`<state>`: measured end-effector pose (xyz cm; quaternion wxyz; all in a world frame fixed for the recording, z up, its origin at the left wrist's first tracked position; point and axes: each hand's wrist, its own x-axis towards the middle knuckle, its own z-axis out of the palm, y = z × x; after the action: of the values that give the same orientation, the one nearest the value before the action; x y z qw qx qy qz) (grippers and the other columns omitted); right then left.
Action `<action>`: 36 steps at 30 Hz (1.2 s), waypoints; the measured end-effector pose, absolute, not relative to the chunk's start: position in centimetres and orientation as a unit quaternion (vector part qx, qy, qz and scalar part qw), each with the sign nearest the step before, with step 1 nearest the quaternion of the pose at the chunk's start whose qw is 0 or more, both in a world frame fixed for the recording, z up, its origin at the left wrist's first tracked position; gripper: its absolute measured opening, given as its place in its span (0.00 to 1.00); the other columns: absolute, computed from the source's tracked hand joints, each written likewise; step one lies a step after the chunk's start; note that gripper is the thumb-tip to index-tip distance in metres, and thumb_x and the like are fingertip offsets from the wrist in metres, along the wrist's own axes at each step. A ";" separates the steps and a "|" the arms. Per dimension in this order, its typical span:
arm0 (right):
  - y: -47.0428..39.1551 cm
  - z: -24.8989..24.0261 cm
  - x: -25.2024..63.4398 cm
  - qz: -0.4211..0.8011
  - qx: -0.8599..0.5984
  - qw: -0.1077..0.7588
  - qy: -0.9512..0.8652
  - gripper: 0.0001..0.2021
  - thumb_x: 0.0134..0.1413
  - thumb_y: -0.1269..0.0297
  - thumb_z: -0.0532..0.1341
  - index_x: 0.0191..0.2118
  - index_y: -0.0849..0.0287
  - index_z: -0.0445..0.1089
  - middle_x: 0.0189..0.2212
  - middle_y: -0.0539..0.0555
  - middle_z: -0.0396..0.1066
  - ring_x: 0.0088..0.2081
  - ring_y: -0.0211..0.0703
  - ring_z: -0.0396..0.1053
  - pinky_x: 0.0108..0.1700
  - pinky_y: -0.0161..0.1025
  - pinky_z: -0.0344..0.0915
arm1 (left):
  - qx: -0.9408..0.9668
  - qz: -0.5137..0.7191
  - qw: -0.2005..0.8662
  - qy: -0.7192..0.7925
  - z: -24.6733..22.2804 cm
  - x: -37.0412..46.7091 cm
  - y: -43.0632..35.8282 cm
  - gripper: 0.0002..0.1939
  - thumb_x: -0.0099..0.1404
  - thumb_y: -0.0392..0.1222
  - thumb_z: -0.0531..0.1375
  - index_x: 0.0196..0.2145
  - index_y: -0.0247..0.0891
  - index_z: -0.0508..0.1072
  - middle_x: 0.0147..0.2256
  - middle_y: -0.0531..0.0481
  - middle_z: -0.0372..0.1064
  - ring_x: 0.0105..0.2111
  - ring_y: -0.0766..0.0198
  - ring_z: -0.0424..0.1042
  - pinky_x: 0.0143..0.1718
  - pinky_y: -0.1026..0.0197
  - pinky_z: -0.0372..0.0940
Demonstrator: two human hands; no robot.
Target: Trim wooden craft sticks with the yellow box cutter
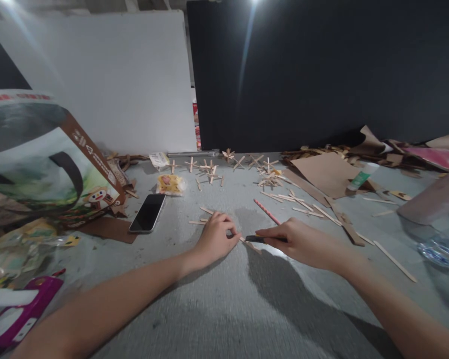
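Wooden craft stick (253,247), pinched in the left hand (217,237), slants out toward near right. The right hand (303,242) grips a black cutter (255,239) pointing left, beside the stick.

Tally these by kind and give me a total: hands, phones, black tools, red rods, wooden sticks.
Hands: 2 (left hand, right hand)
Phone: 1
Black tool: 1, in the right hand's grip
Red rod: 1
Wooden sticks: too many overlap to count
Total without sticks: 5
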<state>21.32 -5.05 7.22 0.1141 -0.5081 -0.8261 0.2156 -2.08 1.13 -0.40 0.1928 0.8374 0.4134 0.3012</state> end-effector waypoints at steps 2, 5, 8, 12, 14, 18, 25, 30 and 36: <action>-5.0 7.3 21.3 0.220 -0.513 0.105 -0.823 0.19 0.69 0.69 0.56 0.56 0.51 0.81 0.43 0.54 0.85 0.37 0.46 0.81 0.35 0.35 0.67 | 0.837 0.296 0.197 0.417 -0.3 -2.1 1.1 0.13 0.63 0.35 0.69 0.23 0.40 0.73 0.35 0.47 0.73 0.44 0.52 0.69 0.48 0.51 0.63; -4.9 7.5 21.3 0.231 -0.519 0.093 -0.817 0.20 0.70 0.65 0.55 0.57 0.53 0.81 0.43 0.56 0.85 0.35 0.46 0.80 0.34 0.35 0.66 | 0.836 0.293 0.201 0.418 -0.2 -2.1 1.0 0.13 0.63 0.35 0.69 0.23 0.40 0.73 0.35 0.47 0.73 0.45 0.52 0.69 0.49 0.52 0.62; -4.9 7.4 21.3 0.229 -0.521 0.094 -0.817 0.20 0.69 0.64 0.55 0.57 0.53 0.81 0.42 0.57 0.85 0.32 0.46 0.79 0.33 0.36 0.66 | 0.836 0.297 0.200 0.416 -0.2 -2.1 1.0 0.13 0.63 0.34 0.69 0.23 0.40 0.72 0.35 0.47 0.73 0.45 0.51 0.69 0.49 0.52 0.62; -4.9 7.2 21.5 0.230 -0.505 0.110 -0.824 0.20 0.69 0.64 0.55 0.58 0.52 0.81 0.45 0.57 0.84 0.36 0.47 0.80 0.37 0.37 0.68 | 0.835 0.301 0.201 0.415 -0.4 -2.1 1.1 0.13 0.63 0.35 0.69 0.24 0.40 0.73 0.35 0.48 0.73 0.45 0.52 0.68 0.49 0.52 0.62; -4.9 7.1 21.5 0.234 -0.504 0.108 -0.824 0.20 0.69 0.65 0.54 0.58 0.52 0.81 0.45 0.56 0.84 0.37 0.47 0.80 0.37 0.37 0.68 | 0.835 0.302 0.200 0.415 -0.5 -2.2 1.1 0.13 0.63 0.35 0.69 0.24 0.40 0.73 0.35 0.48 0.73 0.45 0.52 0.68 0.49 0.52 0.62; -5.0 7.2 21.4 0.227 -0.512 0.098 -0.823 0.20 0.70 0.65 0.55 0.58 0.54 0.81 0.40 0.57 0.85 0.32 0.45 0.79 0.34 0.36 0.66 | 0.836 0.298 0.199 0.416 -0.5 -2.2 1.1 0.13 0.64 0.34 0.69 0.24 0.39 0.72 0.35 0.48 0.73 0.44 0.52 0.68 0.49 0.53 0.62; -5.0 7.1 21.4 0.214 -0.505 0.102 -0.830 0.19 0.70 0.68 0.55 0.55 0.52 0.82 0.36 0.55 0.85 0.29 0.43 0.77 0.31 0.35 0.62 | 0.834 0.301 0.204 0.415 -0.4 -2.1 1.1 0.12 0.63 0.35 0.69 0.24 0.39 0.73 0.35 0.47 0.73 0.45 0.52 0.68 0.49 0.53 0.63; -5.5 6.9 20.8 0.177 -0.518 0.089 -0.832 0.21 0.69 0.73 0.55 0.55 0.50 0.82 0.38 0.55 0.85 0.33 0.44 0.79 0.31 0.34 0.60 | 0.834 0.310 0.199 0.411 -0.6 -2.1 1.1 0.12 0.63 0.34 0.68 0.23 0.40 0.73 0.35 0.48 0.74 0.45 0.53 0.69 0.50 0.52 0.63; -6.3 7.2 19.2 0.093 -0.538 0.016 -0.838 0.21 0.66 0.77 0.55 0.54 0.53 0.81 0.29 0.56 0.81 0.28 0.44 0.75 0.26 0.36 0.49 | 0.837 0.298 0.190 0.418 -0.5 -2.1 1.1 0.13 0.63 0.34 0.68 0.23 0.40 0.73 0.34 0.48 0.72 0.44 0.53 0.69 0.48 0.53 0.64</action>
<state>19.23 -6.30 7.15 0.0159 -0.5379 -0.8377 0.0926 -2.08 1.13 -0.46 0.1905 0.8365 0.4183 0.2984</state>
